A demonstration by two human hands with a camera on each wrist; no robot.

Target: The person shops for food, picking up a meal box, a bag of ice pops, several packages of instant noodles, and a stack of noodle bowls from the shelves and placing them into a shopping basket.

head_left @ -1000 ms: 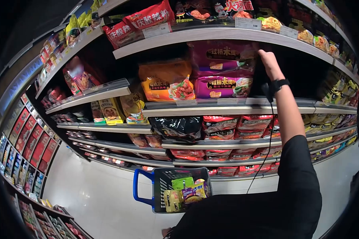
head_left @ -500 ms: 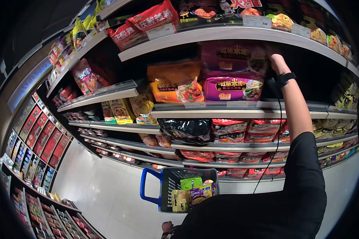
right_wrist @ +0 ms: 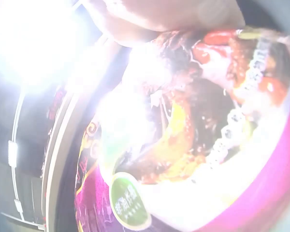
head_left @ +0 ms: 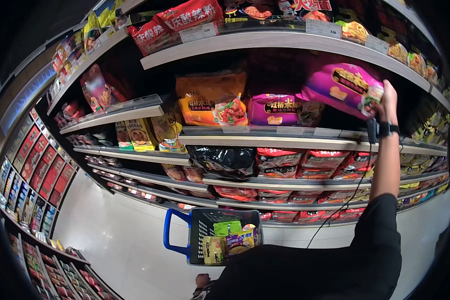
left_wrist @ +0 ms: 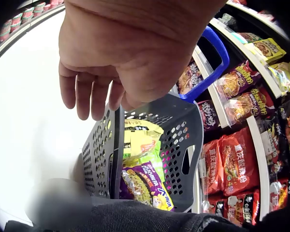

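My right hand (head_left: 388, 106) grips the right end of a purple noodle bag (head_left: 342, 87), which hangs tilted in front of the upper shelf. In the right wrist view the bag (right_wrist: 183, 145) fills most of the picture, partly washed out by glare, with part of the hand (right_wrist: 169, 17) at the top. Another purple bag (head_left: 275, 110) lies on the shelf, beside an orange bag (head_left: 211, 100). My left hand (head_left: 202, 280) hangs low near the basket; in the left wrist view this hand (left_wrist: 116, 63) has loosely bent fingers and holds nothing.
A grey basket (head_left: 197, 257) with a blue handle (head_left: 167, 235) stands on the floor, holding several packets (left_wrist: 147, 186). Shelf edges (head_left: 285, 41) run above and below the purple bags. A black cable (head_left: 345, 205) hangs from the right wrist. More shelves stand at the far left.
The purple bag that lay on top of the other has come off it, moving right and outward in my right hand. My left hand stays low.
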